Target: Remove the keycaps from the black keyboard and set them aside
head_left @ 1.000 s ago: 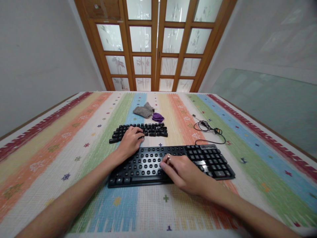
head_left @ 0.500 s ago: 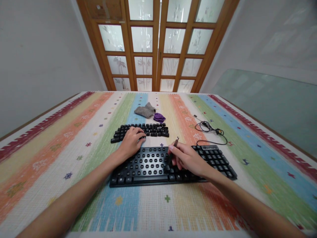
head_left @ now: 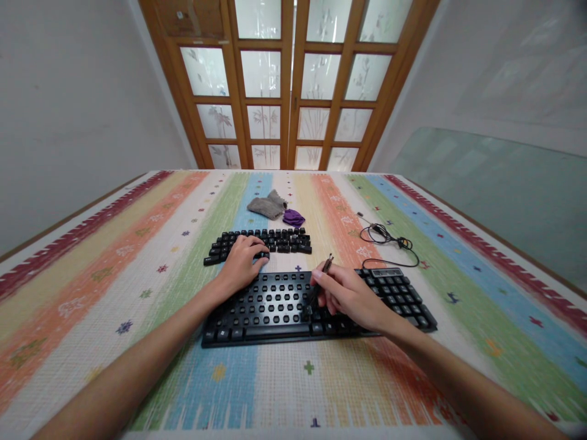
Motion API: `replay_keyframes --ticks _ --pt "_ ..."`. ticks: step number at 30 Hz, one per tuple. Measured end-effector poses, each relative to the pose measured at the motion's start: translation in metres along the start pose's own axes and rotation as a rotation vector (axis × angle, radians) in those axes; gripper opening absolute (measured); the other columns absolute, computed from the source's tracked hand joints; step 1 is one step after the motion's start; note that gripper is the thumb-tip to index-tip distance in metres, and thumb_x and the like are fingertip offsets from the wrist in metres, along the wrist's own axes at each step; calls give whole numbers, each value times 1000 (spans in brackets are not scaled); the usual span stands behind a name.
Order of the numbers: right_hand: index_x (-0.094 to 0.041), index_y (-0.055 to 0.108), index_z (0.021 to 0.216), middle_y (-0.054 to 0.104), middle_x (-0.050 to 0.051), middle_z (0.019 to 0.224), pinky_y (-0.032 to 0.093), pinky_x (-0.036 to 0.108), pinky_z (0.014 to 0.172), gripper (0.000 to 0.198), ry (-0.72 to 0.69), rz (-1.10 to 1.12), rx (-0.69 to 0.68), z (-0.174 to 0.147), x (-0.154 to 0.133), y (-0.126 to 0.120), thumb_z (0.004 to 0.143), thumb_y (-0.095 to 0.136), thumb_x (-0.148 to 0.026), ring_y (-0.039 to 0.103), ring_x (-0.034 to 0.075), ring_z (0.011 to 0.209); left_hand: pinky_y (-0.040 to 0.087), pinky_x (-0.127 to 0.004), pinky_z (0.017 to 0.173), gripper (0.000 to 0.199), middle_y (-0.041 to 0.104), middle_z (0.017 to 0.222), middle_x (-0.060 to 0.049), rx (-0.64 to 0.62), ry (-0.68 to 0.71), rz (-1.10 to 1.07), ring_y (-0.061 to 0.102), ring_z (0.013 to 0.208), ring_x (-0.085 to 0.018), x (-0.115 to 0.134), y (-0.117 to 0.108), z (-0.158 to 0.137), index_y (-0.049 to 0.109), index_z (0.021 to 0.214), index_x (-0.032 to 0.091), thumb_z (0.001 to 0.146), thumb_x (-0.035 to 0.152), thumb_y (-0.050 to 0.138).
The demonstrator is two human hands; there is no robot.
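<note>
Keyboard [head_left: 279, 299] crosswise, spacebar [head_left: 275, 332] edge nearest

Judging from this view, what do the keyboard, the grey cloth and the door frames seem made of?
Keyboard: probably black plastic, glossy, since its bare plate reflects light. Grey cloth: textile, perhaps knitted; it looks matte and rumpled. Door frames: likely varnished wood, judging by the orange-brown colour.

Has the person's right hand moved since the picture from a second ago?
Yes. Judged against the black keyboard, the right hand has shifted away from the person, toward the keyboard's far edge.
</note>
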State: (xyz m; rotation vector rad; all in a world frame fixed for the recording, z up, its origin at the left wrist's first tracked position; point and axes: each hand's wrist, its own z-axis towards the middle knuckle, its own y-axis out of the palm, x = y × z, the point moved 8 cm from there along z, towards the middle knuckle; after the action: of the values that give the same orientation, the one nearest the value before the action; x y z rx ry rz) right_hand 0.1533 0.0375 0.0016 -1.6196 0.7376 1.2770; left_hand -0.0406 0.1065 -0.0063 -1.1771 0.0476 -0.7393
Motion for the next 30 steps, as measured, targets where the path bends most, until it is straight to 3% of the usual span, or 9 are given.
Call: replay_keyframes --ticks 9,14,16,19,22,30 --pt "-16 56 87 60 -1 62 35 22 43 37 -52 -26 3 -4 -6 0 98 46 -49 52 9 45 44 -48 98 19 65 109 -9 27 -49 26 51 104 -28 -2 -3 -1 72 101 15 83 19 68" --pt "-15 59 89 61 -1 65 40 23 49 36 -117 -38 24 -7 -12 -3 99 47 -48 54 10 49 45 -45 96 14 66 104 -8 79 12 -56 54 101 -25 15 -15 -2 69 100 16 90 21 60" --pt "-15 61 87 59 -1 64 42 25 52 37 -148 -45 40 -7 -15 -4 99 48 -48 55 11 51 47 -42 93 17 67 101 -7 24 77 -169 57 98 -22 31 -15 -3 69 99 18 95 24 53" --pt "-15 61 87 57 -1 65 42 24 53 37 -191 -27 60 -7 -18 -5 99 47 -48 54 10 52 50 -35 85 21 70 104 -5 -187 125 -419 62 93 -19 57 -7 -8 67 108 19 97 30 53" --pt "-16 61 88 55 -2 68 40 23 49 36 -213 -3 59 -7 -19 -5 100 46 -47 51 9 51 50 -31 76 30 72 102 -4 -337 87 -621 64 84 -17 74 2 -14 64 117 21 90 33 65" --pt "-16 63 96 55 -2 66 39 23 49 34 -228 -37 35 -12 -22 -7 100 45 -44 52 10 51 49 -28 71 34 70 88 -2 -392 -52 -894 60 76 -14 79 11 -18 69 101 18 73 33 81"
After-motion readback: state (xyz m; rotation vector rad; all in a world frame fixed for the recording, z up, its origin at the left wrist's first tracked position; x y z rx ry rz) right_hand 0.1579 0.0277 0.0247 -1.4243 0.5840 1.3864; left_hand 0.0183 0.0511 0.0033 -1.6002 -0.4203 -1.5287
